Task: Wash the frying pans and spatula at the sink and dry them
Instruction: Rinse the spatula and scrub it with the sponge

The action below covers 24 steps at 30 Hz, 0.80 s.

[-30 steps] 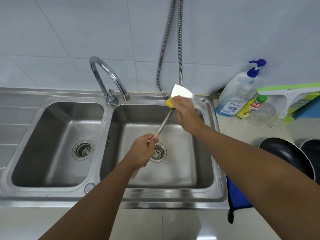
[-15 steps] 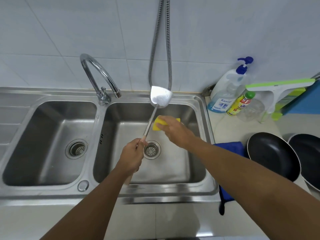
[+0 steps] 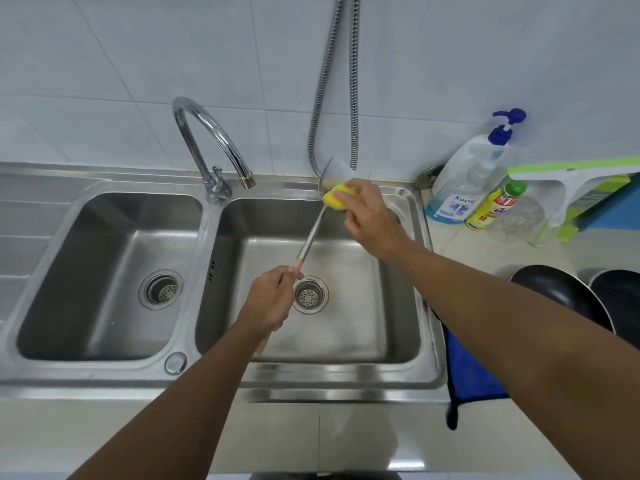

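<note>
Holds the spatula slanted over the right sink basin, blade up by the back rim, handle end low above the drain. Grips the wooden handle in the left hand, fingers curled fully round it. Pinches a yellow sponge in the right hand, fingers closed on it, pressing it against the blade.

Probably handles light and stiff: thin steel shaft, rigid blade. Likely slippery on wet metal, so best taken at the wooden end, as here. Expect a soft, squashable sponge.

Leaves two black frying pans on the surface at right, well apart from the basin, near a blue cloth.

Cannot see most of the blade, covered by sponge and hand. Cannot find either pan's handle; far pan cut off at the frame edge. No stream visible at the tap. Cannot make out suds or dirt.
</note>
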Each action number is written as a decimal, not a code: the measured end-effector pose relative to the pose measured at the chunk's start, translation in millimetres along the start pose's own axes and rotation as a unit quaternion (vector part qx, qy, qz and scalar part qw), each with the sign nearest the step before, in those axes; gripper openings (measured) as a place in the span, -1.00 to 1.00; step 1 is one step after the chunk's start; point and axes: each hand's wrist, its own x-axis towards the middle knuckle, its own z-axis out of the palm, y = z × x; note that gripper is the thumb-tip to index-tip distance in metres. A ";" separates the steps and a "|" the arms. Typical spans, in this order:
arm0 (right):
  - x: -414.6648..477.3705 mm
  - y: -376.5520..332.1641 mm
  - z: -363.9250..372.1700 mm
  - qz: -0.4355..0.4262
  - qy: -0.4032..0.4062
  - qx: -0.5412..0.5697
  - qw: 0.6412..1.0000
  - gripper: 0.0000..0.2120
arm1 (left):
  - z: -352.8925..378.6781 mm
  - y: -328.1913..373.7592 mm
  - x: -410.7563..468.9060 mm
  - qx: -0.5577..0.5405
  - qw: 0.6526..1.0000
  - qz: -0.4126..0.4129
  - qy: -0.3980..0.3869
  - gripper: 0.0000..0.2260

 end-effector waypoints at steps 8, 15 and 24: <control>-17.2 -25.4 39.6 -0.169 -0.139 0.008 0.976 -0.52 | -18.4 -15.3 -2.7 0.053 0.998 0.007 -0.017 -0.85; 0.3 -31.7 29.7 -0.282 -0.192 -0.008 0.940 -0.57 | -25.5 -29.6 -7.4 0.198 0.979 0.051 -0.005 -0.86; 43.3 -1.3 24.0 0.062 -0.001 0.057 0.996 -0.55 | -18.8 -18.2 -16.0 0.227 0.967 0.110 0.026 -0.87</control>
